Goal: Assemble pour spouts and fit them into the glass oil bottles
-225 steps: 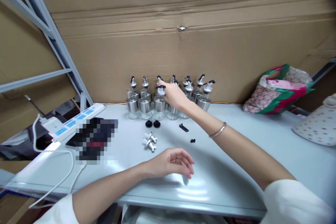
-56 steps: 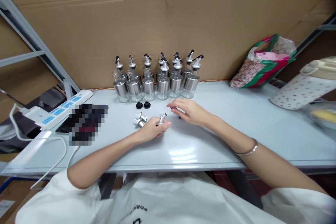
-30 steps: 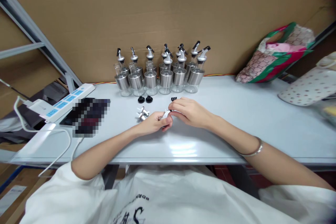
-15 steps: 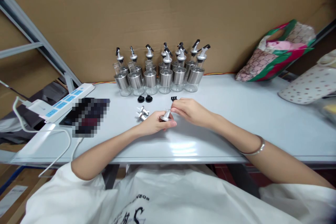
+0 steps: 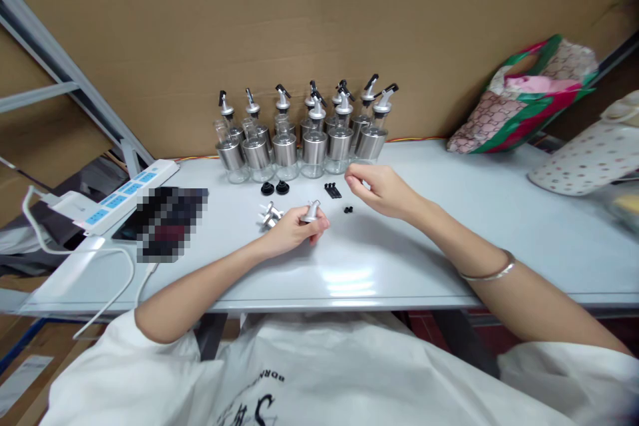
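My left hand is closed around a silver pourer spout, its narrow end pointing up and away from me. Beside that hand lie more silver pourer spouts on the table. My right hand hovers in front of the right-hand bottles, fingers curled together; whether anything is between them is hidden. Just left of it are several small black levers in a row. Nearer to me sit two tiny black caps. Two round black stoppers rest in front of the bottles.
Two rows of glass-and-steel bottles stand at the back, many topped with pourers, against a cardboard wall. On the left are a power strip and a white cable. A patterned bag and a dotted white container stand right.
My right hand has moved away from the pourer spout, up and to the right, uncovering the black levers and tiny caps. My left hand still holds the spout, shifted slightly.
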A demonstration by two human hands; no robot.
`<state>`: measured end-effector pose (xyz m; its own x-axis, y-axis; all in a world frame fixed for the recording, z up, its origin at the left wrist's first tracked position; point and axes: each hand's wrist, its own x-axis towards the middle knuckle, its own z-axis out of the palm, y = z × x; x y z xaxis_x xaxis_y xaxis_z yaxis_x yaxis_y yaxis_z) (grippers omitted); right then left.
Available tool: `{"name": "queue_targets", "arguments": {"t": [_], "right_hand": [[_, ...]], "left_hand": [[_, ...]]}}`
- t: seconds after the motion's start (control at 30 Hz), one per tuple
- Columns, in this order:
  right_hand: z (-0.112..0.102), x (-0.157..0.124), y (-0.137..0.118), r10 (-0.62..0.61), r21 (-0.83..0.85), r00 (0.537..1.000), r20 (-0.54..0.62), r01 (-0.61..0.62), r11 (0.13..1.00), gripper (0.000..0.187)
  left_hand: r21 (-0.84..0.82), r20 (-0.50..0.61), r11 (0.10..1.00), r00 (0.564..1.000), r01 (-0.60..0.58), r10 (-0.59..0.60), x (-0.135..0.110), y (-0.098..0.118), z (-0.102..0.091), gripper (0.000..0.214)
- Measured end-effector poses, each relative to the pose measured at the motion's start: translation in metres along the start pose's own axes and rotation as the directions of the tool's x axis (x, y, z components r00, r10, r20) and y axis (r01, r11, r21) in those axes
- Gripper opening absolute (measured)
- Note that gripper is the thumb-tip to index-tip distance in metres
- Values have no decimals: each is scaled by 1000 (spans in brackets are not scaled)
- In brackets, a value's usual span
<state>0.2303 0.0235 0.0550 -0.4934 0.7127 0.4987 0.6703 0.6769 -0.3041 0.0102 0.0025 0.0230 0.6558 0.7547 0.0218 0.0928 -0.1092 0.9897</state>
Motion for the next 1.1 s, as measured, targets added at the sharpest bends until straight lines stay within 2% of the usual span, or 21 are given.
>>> {"name": "queue_targets", "arguments": {"t": [0.17,0.3,0.4,0.53,0.73,0.9,0.97,1.1], "right_hand": [[7,1,20,-78,-12,996,31,78,997,30],[11,1,33,15,-31,984,177,-9,999,26],[11,0,37,146,-104,933,328,-118,988,23],[9,-2,38,273,-133,849,453,-238,962,20],[5,-1,35,309,-123,812,496,-287,950,16],[-2,1,27,323,-32,721,613,-385,922,20],[-3,2,24,314,-5,721,618,-396,918,23],[-1,3,20,272,31,759,592,-358,933,25]], "left_hand": [[10,2,1000,1000,-7,7,0,1,1,53],[4,-2,1000,1000,0,0,0,1,1,52],[0,1,1000,1000,-10,10,0,1,1,51],[3,5,1000,1000,-14,14,-1,1,1,49],[3,-1,1000,1000,-10,10,0,1,1,48],[-11,1,1000,1000,-13,13,0,2,1,50],[-6,1,1000,1000,-17,17,0,1,1,50],[0,3,1000,1000,-30,30,0,-2,1,48]]}}
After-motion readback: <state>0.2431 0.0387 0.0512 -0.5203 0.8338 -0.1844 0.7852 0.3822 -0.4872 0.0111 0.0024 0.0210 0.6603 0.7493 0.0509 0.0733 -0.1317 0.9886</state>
